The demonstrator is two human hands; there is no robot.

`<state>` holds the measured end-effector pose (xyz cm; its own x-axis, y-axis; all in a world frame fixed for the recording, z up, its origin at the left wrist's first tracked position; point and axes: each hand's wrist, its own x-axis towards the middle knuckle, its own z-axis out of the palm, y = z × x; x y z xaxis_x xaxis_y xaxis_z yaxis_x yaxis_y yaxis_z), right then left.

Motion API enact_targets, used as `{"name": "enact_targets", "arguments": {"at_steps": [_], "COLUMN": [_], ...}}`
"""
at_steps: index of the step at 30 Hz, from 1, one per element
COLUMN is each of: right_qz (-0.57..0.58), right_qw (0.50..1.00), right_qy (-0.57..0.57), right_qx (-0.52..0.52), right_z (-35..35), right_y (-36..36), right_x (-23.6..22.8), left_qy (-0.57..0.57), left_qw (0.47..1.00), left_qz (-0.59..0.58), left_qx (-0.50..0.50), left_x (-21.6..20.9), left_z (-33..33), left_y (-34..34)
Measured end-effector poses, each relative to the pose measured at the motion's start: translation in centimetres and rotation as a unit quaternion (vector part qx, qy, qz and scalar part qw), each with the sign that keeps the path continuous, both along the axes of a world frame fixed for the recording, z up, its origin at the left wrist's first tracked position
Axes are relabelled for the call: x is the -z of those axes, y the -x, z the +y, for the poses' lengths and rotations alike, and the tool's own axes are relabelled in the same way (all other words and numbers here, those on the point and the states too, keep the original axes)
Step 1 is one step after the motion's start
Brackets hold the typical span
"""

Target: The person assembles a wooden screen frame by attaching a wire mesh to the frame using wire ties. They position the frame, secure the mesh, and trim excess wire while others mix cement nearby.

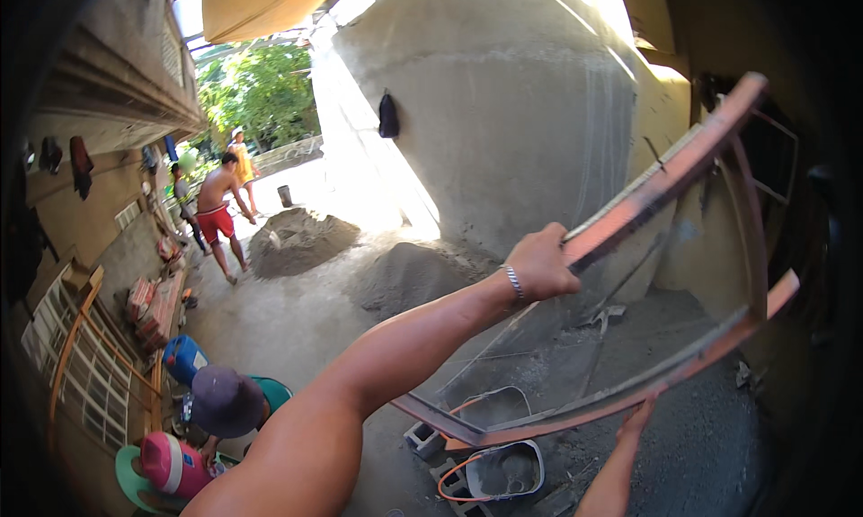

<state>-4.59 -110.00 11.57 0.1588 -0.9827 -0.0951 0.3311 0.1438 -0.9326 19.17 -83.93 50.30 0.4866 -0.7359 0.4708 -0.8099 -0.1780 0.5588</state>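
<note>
Holding frame point(661, 175) edges; floor point(279, 328) open; right grip point(635, 418) unclear.

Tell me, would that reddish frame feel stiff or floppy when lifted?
The reddish frame looks stiff, its bars joined by a crosspiece. Its open middle may keep it light for its span; it could swing, extending far past the left hand.

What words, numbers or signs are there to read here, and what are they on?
None are clear enough to read.
Pink jug: its label is too small to read.
Blue container: any marking is too blurred to tell.
Reddish frame: no writing that I can see.
</note>
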Motion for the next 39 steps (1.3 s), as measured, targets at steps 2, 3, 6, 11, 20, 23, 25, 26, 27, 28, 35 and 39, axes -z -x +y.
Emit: {"name": "enact_targets", "arguments": {"at_steps": [2, 3, 6, 11, 20, 23, 25, 26, 27, 28, 35, 39], "right_qz": [-0.129, -0.111, -0.162, -0.001, 0.263, 0.231, 0.221, 0.24, 0.281, 0.368, 0.664, 0.637], "right_qw": [0.986, 0.984, 0.959, 0.945, 0.78, 0.747, 0.697, 0.645, 0.588, 0.525, 0.328, 0.314], "right_qy": [-0.085, -0.129, -0.197, -0.248, 0.511, 0.599, 0.673, 0.721, 0.758, 0.767, 0.659, 0.694], "right_qx": [-0.069, -0.049, -0.124, -0.215, -0.246, -0.169, -0.108, -0.077, -0.039, -0.021, -0.128, -0.118], "right_z": [3.6, 5.9, 10.6, 18.1, 28.6, 28.5, 27.6, 26.8, 26.2, 25.8, 27.0, 26.6], "right_y": [-0.8, -0.8, -1.6, -0.7, -3.0, -6.9, -10.0, -11.2, -12.9, -15.1, -36.7, -47.2], "right_x": [3.9, 6.0, 10.2, 11.6, -2.4, -10.8, -17.7, -21.4, -24.9, -27.9, -31.8, -30.3], "left_qy": [-0.033, -0.051, -0.105, -0.177, -0.242, -0.212, -0.202, -0.196, -0.189, -0.193, -0.161, -0.173], "left_qw": [0.997, 0.995, 0.985, 0.962, 0.932, 0.942, 0.941, 0.938, 0.933, 0.929, 0.943, 0.944], "left_qz": [-0.045, -0.067, -0.102, -0.154, -0.161, -0.134, -0.135, -0.146, -0.164, -0.162, -0.116, -0.074], "left_qx": [0.044, 0.059, 0.093, 0.141, 0.216, 0.225, 0.235, 0.248, 0.257, 0.27, 0.266, 0.271], "left_x": [-0.9, -0.9, -0.1, 2.1, 1.8, 2.1, 2.9, 3.4, 3.8, 4.8, 13.2, 14.7], "left_z": [-0.6, -0.9, -1.4, -2.1, 0.4, 1.9, 2.4, 2.5, 2.7, 3.0, 7.9, 9.0], "left_y": [0.8, 1.2, 1.5, -0.5, -7.3, -10.7, -13.6, -14.9, -16.8, -18.5, -33.6, -43.7]}}
